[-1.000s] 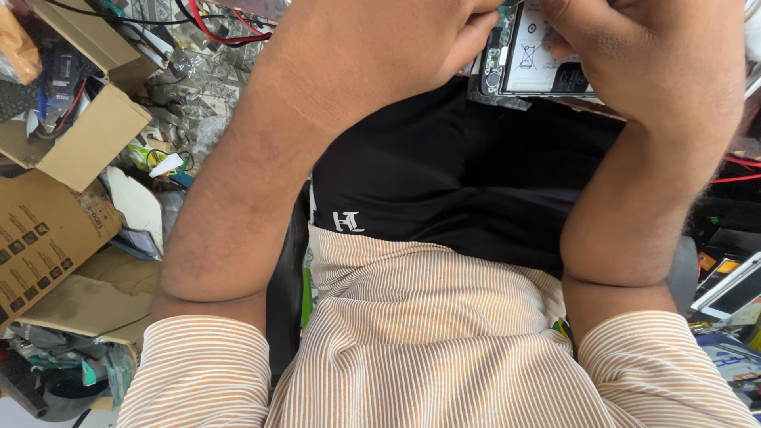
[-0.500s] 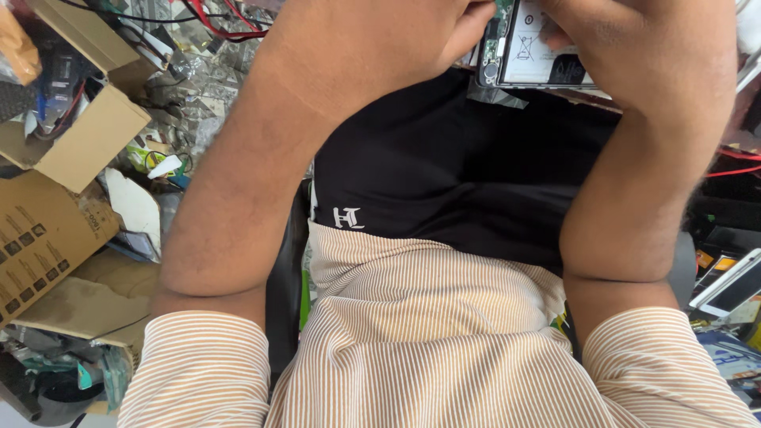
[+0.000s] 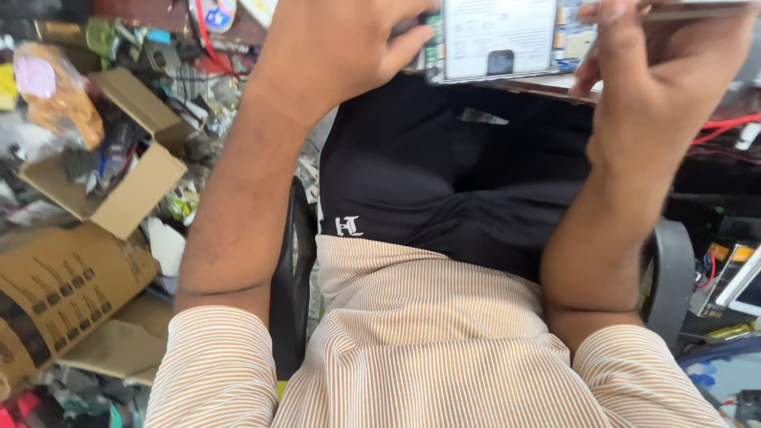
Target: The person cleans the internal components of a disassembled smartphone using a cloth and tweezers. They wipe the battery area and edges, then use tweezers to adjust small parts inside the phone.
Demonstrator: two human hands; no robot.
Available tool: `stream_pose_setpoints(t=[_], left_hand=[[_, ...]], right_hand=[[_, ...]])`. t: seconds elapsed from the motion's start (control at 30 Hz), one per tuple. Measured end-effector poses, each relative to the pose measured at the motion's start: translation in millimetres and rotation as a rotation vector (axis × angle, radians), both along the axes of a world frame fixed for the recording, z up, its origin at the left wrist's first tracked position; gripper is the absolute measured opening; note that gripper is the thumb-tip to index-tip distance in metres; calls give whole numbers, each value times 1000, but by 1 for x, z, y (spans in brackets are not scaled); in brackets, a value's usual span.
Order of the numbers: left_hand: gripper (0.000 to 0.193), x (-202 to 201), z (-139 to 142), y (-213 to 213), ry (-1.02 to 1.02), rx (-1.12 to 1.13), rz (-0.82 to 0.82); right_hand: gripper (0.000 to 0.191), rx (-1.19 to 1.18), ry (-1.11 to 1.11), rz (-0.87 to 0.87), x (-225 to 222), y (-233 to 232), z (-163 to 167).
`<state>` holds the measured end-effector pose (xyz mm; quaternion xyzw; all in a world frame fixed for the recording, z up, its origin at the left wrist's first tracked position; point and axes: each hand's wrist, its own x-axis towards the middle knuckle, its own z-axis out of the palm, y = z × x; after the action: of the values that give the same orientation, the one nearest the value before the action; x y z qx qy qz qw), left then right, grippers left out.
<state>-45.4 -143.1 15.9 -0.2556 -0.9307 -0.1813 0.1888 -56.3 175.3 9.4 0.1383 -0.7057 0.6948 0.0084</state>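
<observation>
My left hand (image 3: 341, 51) grips the left edge of a flat electronic device (image 3: 499, 40) with a white label and a green circuit-board edge, held at the top of the head view. My right hand (image 3: 662, 71) is at the device's right side, its fingers closed around a thin flat part (image 3: 690, 9) along the top edge. Both forearms rise from striped orange-and-white sleeves. Below the device lie my lap in black trousers (image 3: 444, 182) and a striped shirt (image 3: 428, 341). The upper part of the device is cut off by the frame.
Open cardboard boxes (image 3: 119, 190) with cables and parts crowd the floor at the left, with a flattened printed carton (image 3: 63, 293) below them. A black chair armrest (image 3: 674, 269) stands at the right, beside red wires (image 3: 725, 127) and small gadgets (image 3: 733, 285).
The view has tilted and both hands with the device have moved up toward the top edge. The device now shows its white label more fully, and my right hand has shifted to its right side.
</observation>
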Motion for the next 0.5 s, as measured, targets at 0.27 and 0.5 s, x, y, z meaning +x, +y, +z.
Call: stream_pose_setpoints(t=[0.27,0.5], left_hand=[[13,-1,40,36,-37,-113,6],[33,-3,55,74,0,-6,-62]], right_hand=[[29,-291,-27,-248,29,32,-7],[40,-164,-36,-66,43,27,-11]])
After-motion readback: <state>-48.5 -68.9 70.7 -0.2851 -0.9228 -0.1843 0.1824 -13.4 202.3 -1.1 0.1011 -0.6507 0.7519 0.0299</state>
